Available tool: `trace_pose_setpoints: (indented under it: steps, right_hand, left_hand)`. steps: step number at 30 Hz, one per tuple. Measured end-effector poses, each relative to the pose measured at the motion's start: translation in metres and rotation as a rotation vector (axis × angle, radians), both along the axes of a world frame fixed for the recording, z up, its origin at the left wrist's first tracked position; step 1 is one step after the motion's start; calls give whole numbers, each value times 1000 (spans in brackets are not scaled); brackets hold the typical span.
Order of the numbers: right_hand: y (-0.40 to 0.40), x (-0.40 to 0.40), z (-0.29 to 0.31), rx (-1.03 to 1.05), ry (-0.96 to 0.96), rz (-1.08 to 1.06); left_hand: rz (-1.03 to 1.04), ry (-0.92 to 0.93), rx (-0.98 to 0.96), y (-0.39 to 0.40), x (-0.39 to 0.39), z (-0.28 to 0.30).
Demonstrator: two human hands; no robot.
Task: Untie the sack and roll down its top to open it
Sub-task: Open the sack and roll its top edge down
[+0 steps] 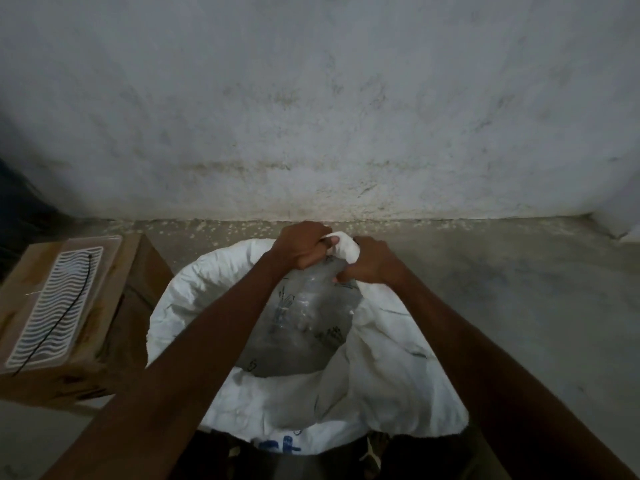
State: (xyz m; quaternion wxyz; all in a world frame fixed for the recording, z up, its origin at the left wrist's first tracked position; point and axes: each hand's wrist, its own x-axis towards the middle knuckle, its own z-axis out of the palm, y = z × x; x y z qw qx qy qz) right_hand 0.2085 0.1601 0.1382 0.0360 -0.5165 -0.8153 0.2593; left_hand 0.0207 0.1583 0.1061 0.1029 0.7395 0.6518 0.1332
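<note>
A white woven sack (363, 386) stands on the floor below me, its mouth wide and its top edge turned outward. Inside lies a clear plastic liner (304, 323) with blue print on it. At the far rim, my left hand (299, 245) and my right hand (370, 259) both grip a bunched part of the sack's white edge (344, 249), fingers curled round it, close together. My forearms cross over the sack's mouth and hide part of it.
A cardboard box (104, 341) stands at the left of the sack, with a white wavy-patterned mat (55, 306) and a thin black cord (62, 311) on top. A stained white wall (311, 116) rises just beyond the sack. Concrete floor (519, 289) stretches to the right.
</note>
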Motion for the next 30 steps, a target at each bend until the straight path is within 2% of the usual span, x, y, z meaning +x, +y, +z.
trace_pose_setpoints:
  steps: [2, 4, 6, 7, 9, 11, 13, 15, 18, 19, 21, 23, 25, 27, 30]
  right_hand:
    - [-17, 8, -6, 197, -36, 79]
    - [-23, 15, -12, 185, -40, -54]
    - [-20, 17, -13, 3, 50, -281]
    - [-14, 18, -12, -82, 95, -324]
    - [-4, 18, -6, -250, 185, -305]
    - [-4, 19, 8, -398, 220, -222]
    - [-4, 21, 13, -508, 305, -169]
    - [-6, 22, 6, -422, 306, -172]
    - [-15, 20, -19, -54, 51, -248]
    - [-18, 21, -23, 38, 19, -302]
    - [-22, 27, -20, 97, 77, -348]
    - [-16, 35, -9, -23, 200, -354]
    - [-10, 41, 6, -261, 301, -325]
    - [-9, 42, 18, -426, 281, -251]
    - [-13, 36, 17, -400, 259, -266]
  left_hand:
    - [123, 32, -40, 7, 1, 0]
    - [144, -12, -134, 10, 6, 1]
    - [98, -12, -170, 6, 15, 2]
    - [42, 12, -128, 2, 18, 2]
    - [-141, 2, 11, -5, 22, 4]
    - [-284, -46, 51, -6, 24, 6]
    - [-293, -71, 41, -1, 26, 4]
    - [-232, -38, 61, 1, 34, 6]
    - [-1, 7, 43, 7, 44, 18]
    - [44, 27, 14, 10, 45, 20]
    - [32, 51, -23, 15, 47, 24]
    - [-85, -6, -27, 12, 44, 24]
    - [-204, -108, -29, 4, 37, 23]
    - [-238, -131, -7, -1, 29, 20]
    - [-257, -9, 24, 3, 34, 15]
